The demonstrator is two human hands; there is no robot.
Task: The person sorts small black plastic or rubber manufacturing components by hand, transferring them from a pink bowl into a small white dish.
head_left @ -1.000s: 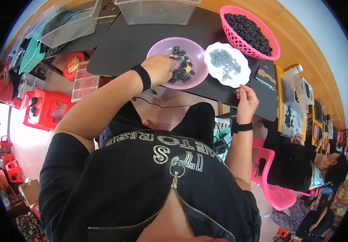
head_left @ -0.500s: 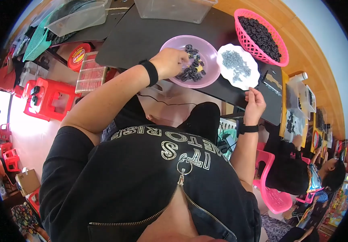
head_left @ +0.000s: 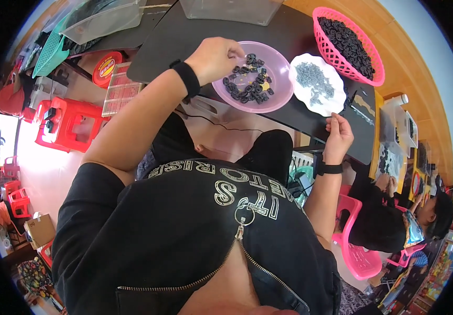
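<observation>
My left hand (head_left: 217, 59) is over the far left rim of a pinkish-purple bowl (head_left: 281, 76), its fingers curled together; whatever they may hold is hidden. Inside the bowl lie small black ring-like parts (head_left: 247, 95), with a few yellowish bits among them. My right hand (head_left: 340, 137) is pinched, fingertips at the near right edge of a white scalloped plate (head_left: 338, 84). I cannot make out what is in that pinch. A heap of small grey, shiny pieces (head_left: 313, 79) lies on the plate.
A pink openwork basket (head_left: 376, 71) full of black parts stands beyond the plate on the dark table (head_left: 195, 31). At the far edge is a clear plastic bin (head_left: 232, 11). Red stools (head_left: 69, 123) stand at left; another person (head_left: 378, 223) sits at right near a pink chair (head_left: 357, 260).
My left hand has moved from among the black parts away to the bowl's far left rim. The right hand keeps its pinch by the plate. The whole view has shifted slightly.
</observation>
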